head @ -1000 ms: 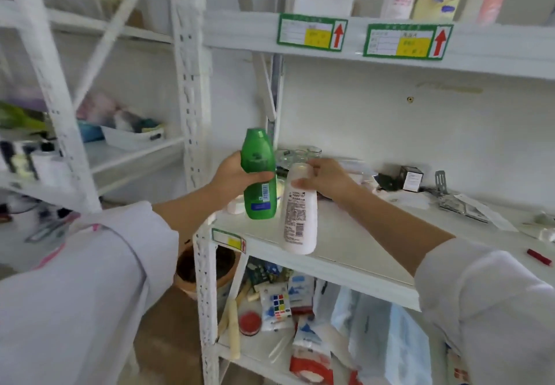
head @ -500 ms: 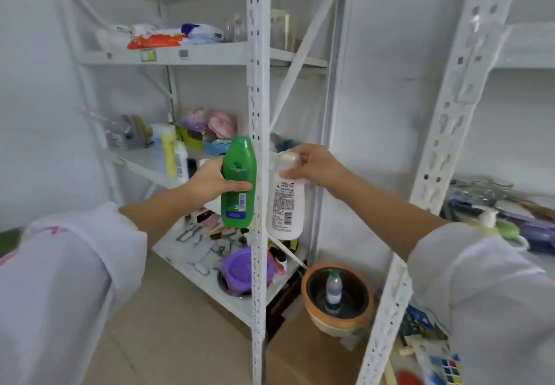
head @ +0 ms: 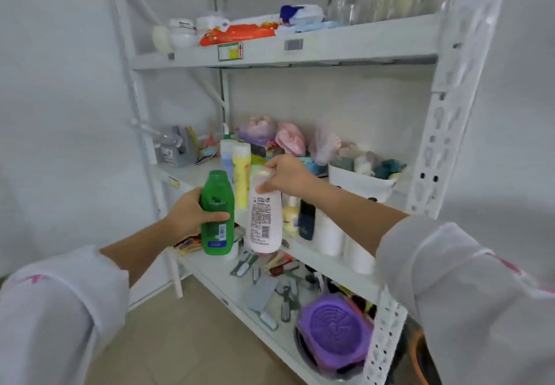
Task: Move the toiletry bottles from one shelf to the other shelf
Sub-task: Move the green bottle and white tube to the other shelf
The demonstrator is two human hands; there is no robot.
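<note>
My left hand (head: 187, 212) grips a green bottle (head: 216, 215) around its middle and holds it upright in front of the middle shelf (head: 180, 174) of a white rack. My right hand (head: 288, 176) holds a white bottle with a printed label (head: 265, 219) by its cap, so it hangs just right of the green one. Both bottles are in the air at the shelf's front edge. On that shelf stand a yellow bottle (head: 241, 174), a blue-and-white pump bottle (head: 226, 153), a small cream bottle (head: 290, 215), a dark bottle (head: 307, 219) and white bottles (head: 329, 234).
The middle shelf also carries a grey holder (head: 177, 150), pink and purple bags (head: 270, 134) and a white bin (head: 357, 182). The lower shelf (head: 216, 270) holds clips, brushes and a purple lid (head: 336, 330). A perforated upright (head: 444, 132) stands at right. The top shelf (head: 330, 45) holds packets and jars.
The view has swung left from the first rack to this one. Both hands have carried the green and white bottles along, and the rack's middle shelf is now directly behind them.
</note>
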